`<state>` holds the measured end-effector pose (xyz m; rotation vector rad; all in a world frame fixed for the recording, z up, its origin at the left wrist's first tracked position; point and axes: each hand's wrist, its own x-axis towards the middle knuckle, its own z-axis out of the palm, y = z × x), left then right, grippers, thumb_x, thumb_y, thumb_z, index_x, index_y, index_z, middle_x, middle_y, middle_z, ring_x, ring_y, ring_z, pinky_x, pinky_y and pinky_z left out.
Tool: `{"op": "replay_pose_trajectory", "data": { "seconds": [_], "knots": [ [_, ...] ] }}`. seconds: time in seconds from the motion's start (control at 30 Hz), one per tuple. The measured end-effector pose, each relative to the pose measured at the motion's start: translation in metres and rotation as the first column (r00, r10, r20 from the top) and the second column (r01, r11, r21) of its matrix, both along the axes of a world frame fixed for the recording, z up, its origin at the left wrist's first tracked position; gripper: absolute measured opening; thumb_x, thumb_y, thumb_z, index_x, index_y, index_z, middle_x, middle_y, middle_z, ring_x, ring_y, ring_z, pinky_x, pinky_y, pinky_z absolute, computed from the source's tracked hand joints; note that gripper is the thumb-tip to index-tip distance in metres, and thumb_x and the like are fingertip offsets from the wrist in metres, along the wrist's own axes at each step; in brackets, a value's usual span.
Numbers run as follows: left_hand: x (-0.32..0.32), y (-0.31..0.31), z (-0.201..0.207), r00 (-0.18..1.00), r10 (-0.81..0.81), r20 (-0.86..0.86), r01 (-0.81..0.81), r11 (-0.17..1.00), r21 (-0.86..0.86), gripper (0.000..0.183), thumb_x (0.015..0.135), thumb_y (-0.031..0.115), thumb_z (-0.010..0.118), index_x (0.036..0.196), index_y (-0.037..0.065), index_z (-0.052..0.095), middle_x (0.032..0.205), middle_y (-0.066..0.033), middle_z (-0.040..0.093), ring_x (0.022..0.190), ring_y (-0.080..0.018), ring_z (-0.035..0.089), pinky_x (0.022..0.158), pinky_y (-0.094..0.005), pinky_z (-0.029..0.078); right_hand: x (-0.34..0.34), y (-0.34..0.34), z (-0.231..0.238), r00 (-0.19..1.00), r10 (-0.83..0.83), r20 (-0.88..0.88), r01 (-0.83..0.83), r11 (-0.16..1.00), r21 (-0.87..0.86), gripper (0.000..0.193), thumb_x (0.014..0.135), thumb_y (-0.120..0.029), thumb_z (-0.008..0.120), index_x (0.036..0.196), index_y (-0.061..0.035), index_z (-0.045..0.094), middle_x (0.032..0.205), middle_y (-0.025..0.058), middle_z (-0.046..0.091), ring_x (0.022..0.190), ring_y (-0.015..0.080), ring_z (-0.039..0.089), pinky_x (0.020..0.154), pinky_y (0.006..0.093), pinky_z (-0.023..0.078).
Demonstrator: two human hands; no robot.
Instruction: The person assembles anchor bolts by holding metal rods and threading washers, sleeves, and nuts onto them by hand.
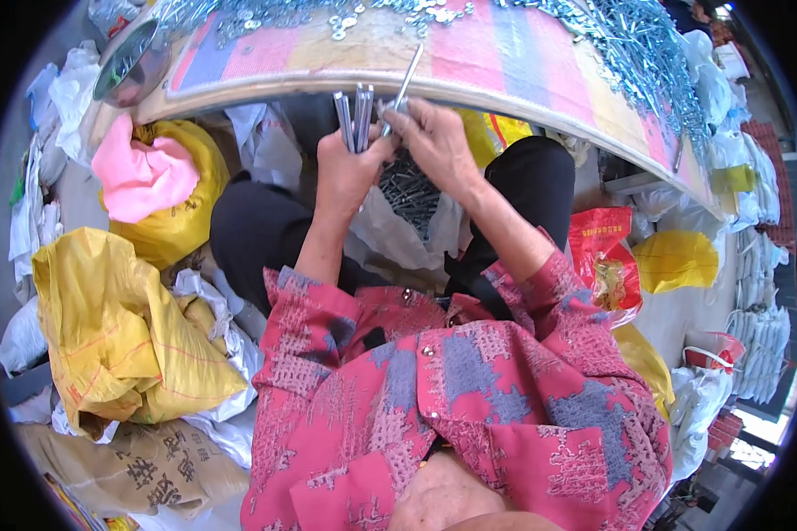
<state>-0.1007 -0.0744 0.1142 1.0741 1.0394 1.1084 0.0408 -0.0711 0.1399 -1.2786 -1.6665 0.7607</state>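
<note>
The rods [362,119] look like smooth, polished metal, as does the slim rod [408,78] just right of them. Far right, the heaped pins [646,55] are metal with a glossy, bluish sheen; the washers [345,21] at the far edge gleam too. The striped sheet [279,57] looks like matt woven plastic, bordered by pale wooden edging [257,90]. At left, the yellow sack [106,327] is creased, faintly glossy woven plastic; near left, the brown sack [142,465] looks dull and papery. The red bag [593,237] at right is slick, shiny film. The jacket [345,425] is rough-textured cloth.
</note>
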Motion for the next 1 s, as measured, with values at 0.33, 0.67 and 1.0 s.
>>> {"op": "replay_pose_trajectory", "data": {
  "seconds": [0.33,0.67,1.0],
  "knots": [
    [0.000,-0.010,-0.014,0.968,-0.236,-0.083,0.225,0.966,-0.126,0.021,0.083,0.022,0.073,0.081,0.002,0.068,0.064,0.0002,0.060,0.046,-0.0052,0.046,0.041,-0.0213,0.033,0.026,-0.016,-0.020,0.999,-0.044,-0.027,0.042,0.995,-0.089,0.033,0.086,-0.031,0.063,0.083,0.0019,0.062,0.072,0.0197,0.061,0.069,0.0341,0.062,0.063,0.0405,0.048],
    [0.033,-0.010,-0.002,0.823,-0.309,0.476,0.458,0.857,-0.236,0.028,0.094,0.025,0.060,0.104,-0.001,0.058,0.076,-0.0077,0.064,0.053,-0.0122,0.056,0.046,-0.0200,0.040,0.056,0.005,-0.008,0.973,0.008,-0.232,-0.044,0.987,-0.154,0.033,0.093,-0.027,0.061,0.071,-0.0022,0.059,0.059,-0.0027,0.051,0.054,0.0045,0.046,0.049,0.0229,0.037],
    [0.031,0.009,-0.025,0.780,-0.340,0.525,0.527,0.810,-0.257,0.028,0.094,0.027,0.059,0.091,0.000,0.058,0.065,-0.0055,0.056,0.041,-0.0068,0.041,0.039,-0.0196,0.032,0.131,0.072,0.008,0.976,-0.203,-0.078,0.188,0.968,-0.166,0.033,0.091,-0.030,0.061,0.078,-0.0005,0.064,0.067,0.0013,0.058,0.066,0.0094,0.053,0.061,0.0274,0.043]
  ]
}}
